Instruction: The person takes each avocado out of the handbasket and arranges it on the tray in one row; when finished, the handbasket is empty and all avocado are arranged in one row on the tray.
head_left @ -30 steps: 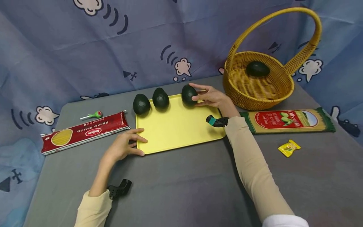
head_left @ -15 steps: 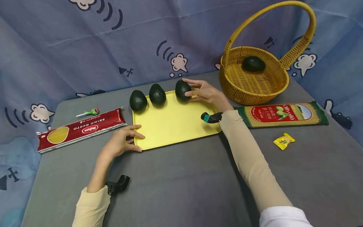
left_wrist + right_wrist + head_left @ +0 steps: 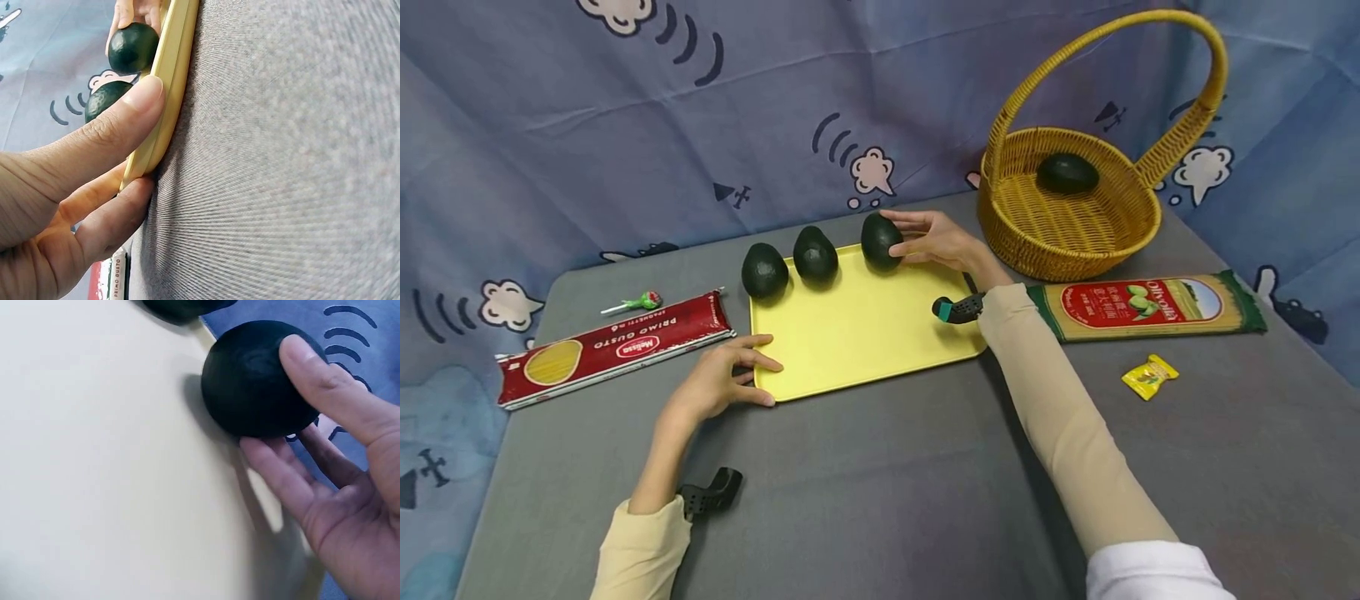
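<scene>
A yellow tray [image 3: 850, 333] lies on the grey table. At its near left corner my left hand [image 3: 718, 379] grips the rim, thumb on the near edge and fingers on the left side. My right hand [image 3: 936, 242] holds a dark green avocado [image 3: 878, 239] over the tray's far edge, thumb on top and fingers against its side and underside in the right wrist view. Further left along the same edge sit two more avocados, one [image 3: 815, 254] in the middle and one [image 3: 764, 272] at the far left corner. Whether the held avocado touches the tray cannot be told.
A wicker basket [image 3: 1037, 258] with a tall handle stands back right, holding an avocado [image 3: 1067, 173]. Before it lie a green-ended spaghetti pack [image 3: 1150, 308] and a yellow wrapped candy [image 3: 1150, 377]. A red spaghetti pack [image 3: 613, 350] and a lollipop [image 3: 632, 303] lie left.
Over the first half second my right hand brought its avocado slightly left, nearer the other two. Since then the hands have barely moved. The head view has shifted a little.
</scene>
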The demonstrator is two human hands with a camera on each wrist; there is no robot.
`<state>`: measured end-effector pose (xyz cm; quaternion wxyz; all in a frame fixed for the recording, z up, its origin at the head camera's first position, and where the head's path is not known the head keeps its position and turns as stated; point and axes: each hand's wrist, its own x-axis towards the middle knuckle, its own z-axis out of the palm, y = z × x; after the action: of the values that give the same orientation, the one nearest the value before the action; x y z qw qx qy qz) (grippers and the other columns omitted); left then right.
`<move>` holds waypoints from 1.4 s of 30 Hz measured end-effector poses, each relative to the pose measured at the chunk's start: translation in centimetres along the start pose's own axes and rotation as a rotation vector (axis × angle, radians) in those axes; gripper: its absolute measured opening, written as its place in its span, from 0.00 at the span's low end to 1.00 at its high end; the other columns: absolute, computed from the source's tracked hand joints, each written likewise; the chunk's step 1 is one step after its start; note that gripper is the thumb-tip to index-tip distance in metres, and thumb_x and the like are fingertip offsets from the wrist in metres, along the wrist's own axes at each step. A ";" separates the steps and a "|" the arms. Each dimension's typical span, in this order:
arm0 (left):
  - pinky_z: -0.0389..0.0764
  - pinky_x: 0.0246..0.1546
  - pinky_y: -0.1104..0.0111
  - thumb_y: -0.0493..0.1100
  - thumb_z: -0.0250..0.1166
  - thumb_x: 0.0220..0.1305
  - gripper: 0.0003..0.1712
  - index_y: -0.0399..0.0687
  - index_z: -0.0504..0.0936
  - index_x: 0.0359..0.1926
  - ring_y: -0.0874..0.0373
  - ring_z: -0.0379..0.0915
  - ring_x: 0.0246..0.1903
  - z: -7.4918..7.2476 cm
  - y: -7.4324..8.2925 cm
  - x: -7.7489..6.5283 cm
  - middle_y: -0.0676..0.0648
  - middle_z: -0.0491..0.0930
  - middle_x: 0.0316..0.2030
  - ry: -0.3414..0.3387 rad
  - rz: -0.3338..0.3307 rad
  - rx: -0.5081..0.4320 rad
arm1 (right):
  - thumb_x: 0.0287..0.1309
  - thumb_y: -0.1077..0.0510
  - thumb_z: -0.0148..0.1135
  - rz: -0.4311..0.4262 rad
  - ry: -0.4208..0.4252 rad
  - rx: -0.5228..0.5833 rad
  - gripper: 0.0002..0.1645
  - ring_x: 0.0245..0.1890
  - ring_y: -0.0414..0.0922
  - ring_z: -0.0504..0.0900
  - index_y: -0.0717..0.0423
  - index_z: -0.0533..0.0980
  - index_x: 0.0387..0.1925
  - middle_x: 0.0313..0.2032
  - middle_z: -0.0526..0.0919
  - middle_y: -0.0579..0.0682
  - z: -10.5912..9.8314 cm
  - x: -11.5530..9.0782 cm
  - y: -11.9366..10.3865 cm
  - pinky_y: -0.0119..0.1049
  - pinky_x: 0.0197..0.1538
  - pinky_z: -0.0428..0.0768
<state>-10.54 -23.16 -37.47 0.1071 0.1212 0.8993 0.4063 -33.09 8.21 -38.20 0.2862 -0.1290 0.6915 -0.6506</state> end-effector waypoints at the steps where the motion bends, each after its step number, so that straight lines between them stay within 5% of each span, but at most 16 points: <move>1: 0.79 0.50 0.54 0.33 0.76 0.45 0.20 0.32 0.85 0.42 0.37 0.65 0.61 0.0 0.0 0.0 0.31 0.67 0.63 0.000 -0.001 0.002 | 0.55 0.73 0.64 -0.001 -0.002 -0.011 0.41 0.61 0.54 0.70 0.49 0.64 0.69 0.67 0.63 0.56 -0.1 0.0 0.0 0.45 0.55 0.79; 28: 0.79 0.50 0.54 0.31 0.76 0.43 0.20 0.31 0.85 0.41 0.37 0.65 0.61 0.4 -0.4 0.1 0.32 0.68 0.62 0.000 -0.002 -0.010 | 0.59 0.75 0.58 -0.009 -0.137 0.057 0.41 0.63 0.55 0.68 0.50 0.60 0.71 0.71 0.57 0.54 1.8 1.4 0.9 0.46 0.54 0.80; 42: 0.78 0.51 0.53 0.30 0.76 0.44 0.20 0.30 0.85 0.42 0.37 0.66 0.60 0.0 -0.4 0.0 0.31 0.67 0.62 0.012 0.009 -0.028 | 0.59 0.74 0.58 0.000 -0.139 0.075 0.41 0.62 0.54 0.70 0.49 0.61 0.71 0.70 0.60 0.52 3.0 2.0 0.4 0.48 0.53 0.80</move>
<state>-10.57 -23.38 -37.80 0.1013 0.1211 0.8936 0.4202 -32.86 4.68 -39.02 0.3381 -0.1630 0.6451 -0.6656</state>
